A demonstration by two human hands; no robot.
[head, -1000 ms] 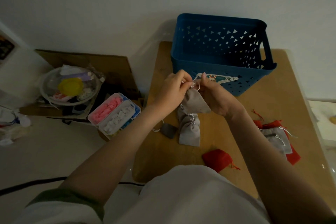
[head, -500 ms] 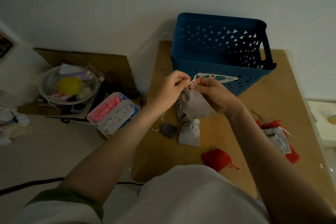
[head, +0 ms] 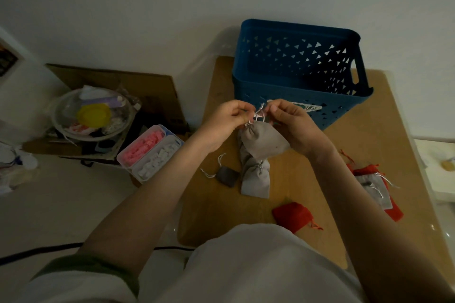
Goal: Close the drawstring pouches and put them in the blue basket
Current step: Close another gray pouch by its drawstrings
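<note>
Now cinched: grey pouch (head: 263, 141) neck gathered tighter than half a second ago; left hand (head: 229, 120) and right hand (head: 293, 125) each pinch its drawstring (head: 258, 114). Probably ready for the blue basket (head: 298, 28) soon.

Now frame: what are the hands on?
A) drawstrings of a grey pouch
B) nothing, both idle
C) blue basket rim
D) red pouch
A: the left hand and the right hand both pinch the white drawstrings at the gathered neck of the grey pouch, held up in front of the blue basket.
</note>
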